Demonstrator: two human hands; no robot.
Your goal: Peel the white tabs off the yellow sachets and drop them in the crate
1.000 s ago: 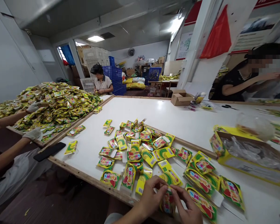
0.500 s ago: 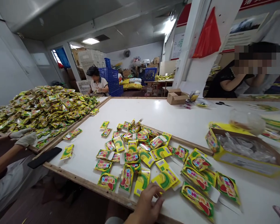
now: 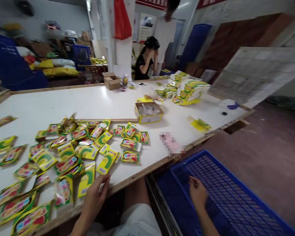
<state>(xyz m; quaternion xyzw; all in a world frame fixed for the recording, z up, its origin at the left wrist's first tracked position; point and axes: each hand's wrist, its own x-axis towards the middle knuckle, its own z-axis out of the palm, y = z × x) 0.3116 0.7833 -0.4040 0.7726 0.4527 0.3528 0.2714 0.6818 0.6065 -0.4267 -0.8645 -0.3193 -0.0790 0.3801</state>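
Observation:
My left hand point(image 3: 97, 191) rests at the table's front edge, beside a yellow-green flat packet point(image 3: 87, 178). Its fingers are loosely bent with the thumb apart, and I see nothing in them. Over a blue plastic crate point(image 3: 226, 186) at the right is my right hand point(image 3: 198, 191), its fingers curled together with no object showing. Many small packets point(image 3: 67, 160) printed with watermelon and bright letters lie in a loose heap on the white table point(image 3: 83, 105). A few more packets point(image 3: 130, 156) lie to the right of the heap, some with a white flap standing out.
A yellow display box point(image 3: 149, 118) holds clear plastic wrapping. Beyond it stand stacked yellow-green cartons point(image 3: 191, 90) and a brown box point(image 3: 112, 82). A blurred pink thing point(image 3: 172, 144) lies near the edge. A seated person point(image 3: 147, 62) and a standing person point(image 3: 166, 32) are across the table.
The view has swung to the right, bringing the blue crate and my right hand into sight. My left hand has come off the packet it was touching, back to the table edge.

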